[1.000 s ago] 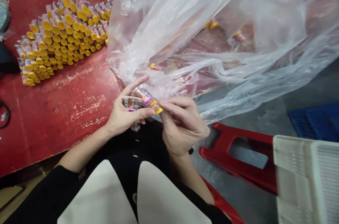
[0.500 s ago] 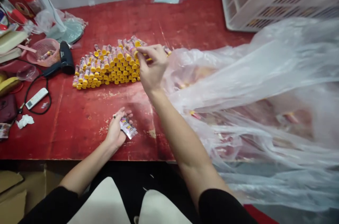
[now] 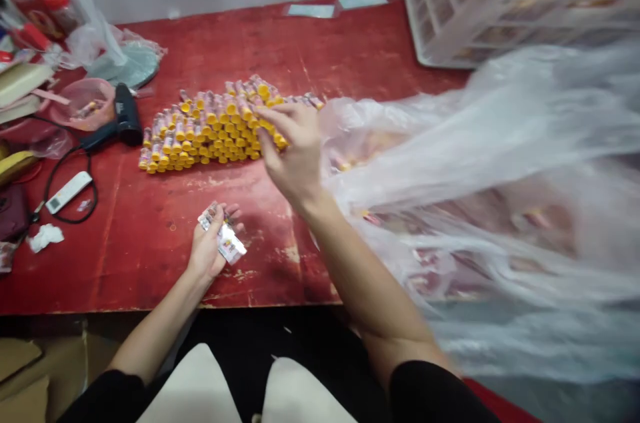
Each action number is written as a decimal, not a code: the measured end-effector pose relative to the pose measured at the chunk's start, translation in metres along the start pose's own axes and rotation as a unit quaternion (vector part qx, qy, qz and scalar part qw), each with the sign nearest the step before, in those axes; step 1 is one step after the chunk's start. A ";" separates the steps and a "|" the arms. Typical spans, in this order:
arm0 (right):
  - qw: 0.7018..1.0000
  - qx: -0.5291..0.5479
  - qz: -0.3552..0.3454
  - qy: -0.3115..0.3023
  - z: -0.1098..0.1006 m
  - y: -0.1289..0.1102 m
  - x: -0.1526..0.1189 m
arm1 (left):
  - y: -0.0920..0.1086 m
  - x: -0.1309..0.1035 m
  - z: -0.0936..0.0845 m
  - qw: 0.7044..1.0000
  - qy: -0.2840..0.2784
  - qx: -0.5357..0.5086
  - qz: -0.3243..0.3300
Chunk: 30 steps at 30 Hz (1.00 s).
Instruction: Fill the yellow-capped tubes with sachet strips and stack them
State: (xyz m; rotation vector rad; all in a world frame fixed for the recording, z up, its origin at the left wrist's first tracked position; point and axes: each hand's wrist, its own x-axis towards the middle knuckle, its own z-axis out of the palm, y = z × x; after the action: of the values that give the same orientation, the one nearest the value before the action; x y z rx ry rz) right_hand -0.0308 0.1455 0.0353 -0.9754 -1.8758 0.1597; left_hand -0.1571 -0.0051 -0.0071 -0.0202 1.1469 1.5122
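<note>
Above the table's front edge, my left hand (image 3: 207, 246) is closed on small shiny printed plastic sleeves (image 3: 231, 244), some sticking out on either side of the thumb. My right hand (image 3: 295, 150) reaches to the right end of a stacked pile of small clear tubes with yellow caps (image 3: 215, 126). Its thumb and forefinger are apart, and I see nothing between them. The hand covers part of the pile. Most tubes lie with their yellow caps facing me.
A clear plastic sheet (image 3: 425, 176) drapes over the right side of the red table (image 3: 150, 236). Behind it stands a white crate (image 3: 450, 16) of more yellow-capped pieces. At left are a hair dryer (image 3: 127, 113), a pink basket (image 3: 103, 93) and a white remote (image 3: 69, 191).
My right hand has drawn slightly down from the pile, and its pinched fingers have parted. My left hand has shifted left and turned, its thumb now over the sleeves. The view has moved a little.
</note>
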 end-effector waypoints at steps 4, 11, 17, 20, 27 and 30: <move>0.979 -0.106 0.114 0.135 -0.154 0.055 -0.053 | -0.023 0.006 0.008 0.997 -0.051 0.053 -0.006; 0.929 -0.115 0.310 -0.165 -0.207 0.159 -0.140 | -0.079 -0.023 0.066 0.975 -0.164 0.114 -0.101; 0.943 -0.032 0.278 -0.178 -0.151 0.162 -0.158 | -0.110 -0.051 0.103 0.962 -0.194 0.180 -0.073; 0.946 -0.001 0.288 -0.146 -0.163 0.168 -0.168 | -0.121 -0.052 0.109 0.961 -0.196 0.184 -0.061; 0.864 0.322 0.381 0.067 -0.200 0.103 -0.193 | -0.145 -0.046 0.113 0.961 -0.215 0.167 0.053; 0.777 0.439 0.440 0.101 -0.186 0.049 -0.193 | -0.155 -0.051 0.114 0.956 -0.223 0.161 0.098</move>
State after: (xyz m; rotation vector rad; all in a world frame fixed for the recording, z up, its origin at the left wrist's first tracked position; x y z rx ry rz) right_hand 0.1848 -0.0075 -0.0289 -1.0257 -0.7993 1.3052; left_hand 0.0417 0.0062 -0.0154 0.6435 1.0301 1.3863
